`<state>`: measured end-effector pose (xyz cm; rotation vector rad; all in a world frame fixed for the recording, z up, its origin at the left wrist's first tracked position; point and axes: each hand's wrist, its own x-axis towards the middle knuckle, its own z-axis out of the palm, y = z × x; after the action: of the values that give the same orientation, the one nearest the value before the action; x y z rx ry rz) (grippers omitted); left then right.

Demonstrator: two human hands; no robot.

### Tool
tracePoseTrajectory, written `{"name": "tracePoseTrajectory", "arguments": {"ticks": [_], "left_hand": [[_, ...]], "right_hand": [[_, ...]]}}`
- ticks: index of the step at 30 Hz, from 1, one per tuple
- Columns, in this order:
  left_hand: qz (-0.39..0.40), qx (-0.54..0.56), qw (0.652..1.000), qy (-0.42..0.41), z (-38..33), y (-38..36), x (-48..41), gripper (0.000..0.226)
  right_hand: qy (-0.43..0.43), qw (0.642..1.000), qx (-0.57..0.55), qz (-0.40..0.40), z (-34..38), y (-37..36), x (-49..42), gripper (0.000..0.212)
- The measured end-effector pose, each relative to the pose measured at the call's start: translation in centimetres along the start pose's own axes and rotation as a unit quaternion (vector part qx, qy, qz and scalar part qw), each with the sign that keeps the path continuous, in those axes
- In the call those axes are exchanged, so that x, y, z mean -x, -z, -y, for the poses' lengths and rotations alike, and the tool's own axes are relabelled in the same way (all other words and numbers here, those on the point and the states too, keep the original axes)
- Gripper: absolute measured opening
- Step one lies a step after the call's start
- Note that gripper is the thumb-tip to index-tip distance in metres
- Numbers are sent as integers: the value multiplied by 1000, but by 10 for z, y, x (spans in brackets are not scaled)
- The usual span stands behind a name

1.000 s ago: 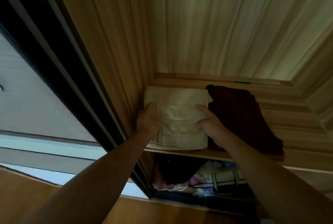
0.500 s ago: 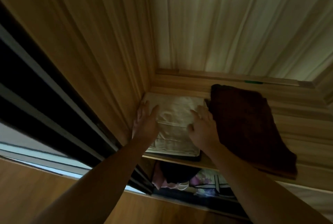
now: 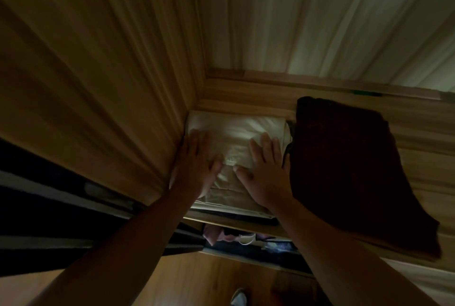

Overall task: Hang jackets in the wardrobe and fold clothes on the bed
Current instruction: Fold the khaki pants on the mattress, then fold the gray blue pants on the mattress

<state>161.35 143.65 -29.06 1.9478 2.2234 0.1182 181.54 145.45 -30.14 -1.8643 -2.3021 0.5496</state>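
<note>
Centre of frame: folded cream garment [image 3: 236,138] lies on the wardrobe shelf [image 3: 418,138], pushed into the left back corner against the side panel [image 3: 98,84]. Left hand [image 3: 197,165] flat on its left edge, fingers straight (somewhat blurred). Right hand [image 3: 266,172] flat on its right part, fingers spread. Dark folded cloth [image 3: 349,170] just right, touching.

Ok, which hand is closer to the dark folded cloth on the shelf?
Right. The right hand rests flat on the cream garment right beside the dark cloth; the left hand rests on the garment's far side, by the wardrobe wall.
</note>
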Motion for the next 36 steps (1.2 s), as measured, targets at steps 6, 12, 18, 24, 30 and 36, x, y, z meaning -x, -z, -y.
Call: {"name": "tracePoseTrajectory", "arguments": {"ticks": [6, 12, 18, 24, 30, 36], "left_hand": [[23, -12, 1000, -2, -1, 3, -4, 73], [82, -29, 996, -23, 5, 15, 27, 97], [109, 42, 988, -103, 32, 13, 125, 84], [83, 168, 977, -100, 52, 78, 224, 58], [128, 151, 980, -17, 140, 115, 332, 40], [118, 132, 977, 115, 252, 153, 464, 36]], "right_hand": [[-6, 1000, -12, 23, 2, 5, -4, 83], [18, 994, 7, 109, 0, 30, 11, 80], [43, 994, 71, 69, 24, 18, 102, 64], [145, 987, 63, 31, 91, 46, 177, 47], [179, 965, -18, 191, 192, 53, 250, 41], [269, 921, 48, 279, 332, 20, 316, 42]]}}
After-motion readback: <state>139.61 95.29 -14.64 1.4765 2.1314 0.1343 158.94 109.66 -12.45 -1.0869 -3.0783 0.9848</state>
